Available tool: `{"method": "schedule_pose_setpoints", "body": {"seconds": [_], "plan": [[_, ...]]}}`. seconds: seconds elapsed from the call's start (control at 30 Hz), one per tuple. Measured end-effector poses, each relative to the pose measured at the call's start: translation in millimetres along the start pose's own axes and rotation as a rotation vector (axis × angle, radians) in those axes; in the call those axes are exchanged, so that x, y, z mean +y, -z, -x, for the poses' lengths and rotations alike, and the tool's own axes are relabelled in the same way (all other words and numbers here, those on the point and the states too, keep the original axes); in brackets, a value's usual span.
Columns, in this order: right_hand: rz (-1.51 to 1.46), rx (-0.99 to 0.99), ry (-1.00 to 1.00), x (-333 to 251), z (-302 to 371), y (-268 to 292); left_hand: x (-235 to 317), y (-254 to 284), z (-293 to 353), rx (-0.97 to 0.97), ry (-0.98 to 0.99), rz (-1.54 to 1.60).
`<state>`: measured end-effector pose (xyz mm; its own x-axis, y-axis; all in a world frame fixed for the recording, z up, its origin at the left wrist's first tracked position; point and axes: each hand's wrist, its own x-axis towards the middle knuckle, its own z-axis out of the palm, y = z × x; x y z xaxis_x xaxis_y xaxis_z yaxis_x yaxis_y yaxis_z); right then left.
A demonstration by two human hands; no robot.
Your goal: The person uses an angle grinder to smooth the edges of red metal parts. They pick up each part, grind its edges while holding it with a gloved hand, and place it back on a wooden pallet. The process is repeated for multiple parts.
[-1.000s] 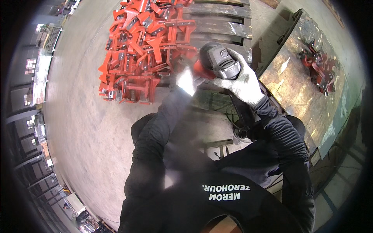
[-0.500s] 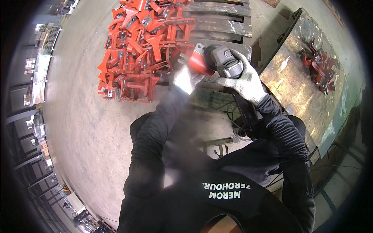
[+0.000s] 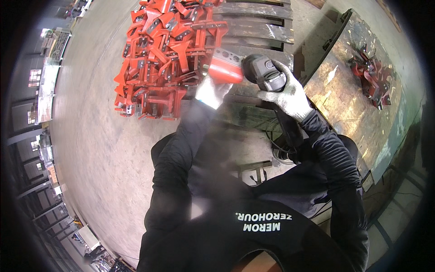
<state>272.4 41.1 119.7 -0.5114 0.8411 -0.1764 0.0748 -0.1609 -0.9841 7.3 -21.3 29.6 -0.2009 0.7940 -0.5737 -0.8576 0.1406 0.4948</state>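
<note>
Left hand [image 3: 210,92] grasps a red bracket [image 3: 225,70] just beyond it — long axis left-right, pointing at the grinder [image 3: 266,70] right hand [image 3: 292,97] clasps.

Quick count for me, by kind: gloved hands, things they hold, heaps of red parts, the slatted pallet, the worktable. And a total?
Gloved hands: 2 (left hand, right hand)
Angle grinder: 1
Held red part: 1
Heaps of red parts: 2 (large heap, small heap)
Slatted pallet: 1
Worktable: 1
Total: 8
</note>
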Motion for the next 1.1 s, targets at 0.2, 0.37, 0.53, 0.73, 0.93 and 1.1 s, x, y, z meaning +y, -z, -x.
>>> {"method": "schedule_pose_setpoints", "body": {"seconds": [0.2,0.37,0.53,0.73,0.93,1.1], "plan": [[0.009,0.023,0.004,2.0,-3.1,1.7,15.1,-2.6,2.6,0.041,-0.038,0.002],[-0.052,-0.009,0.073,-4.5,-5.4,-7.1,-5.1,-4.9,-1.1,0.061,-0.044,-0.082],[-0.114,-0.042,0.078,-12.8,-8.4,-20.2,-21.0,3.6,8.1,-0.088,-0.073,-0.229],[-0.143,-0.092,0.029,-11.5,-7.5,-17.9,-19.5,3.5,5.4,-0.141,-0.043,-0.182],[-0.236,-0.114,-0.005,-0.4,-2.9,-10.1,-11.1,-14.5,10.1,0.042,-0.035,-0.143],[-0.111,-0.121,0.014,0.5,-1.4,-4.3,-1.1,-3.2,4.7,0.062,-0.011,-0.097]]}}
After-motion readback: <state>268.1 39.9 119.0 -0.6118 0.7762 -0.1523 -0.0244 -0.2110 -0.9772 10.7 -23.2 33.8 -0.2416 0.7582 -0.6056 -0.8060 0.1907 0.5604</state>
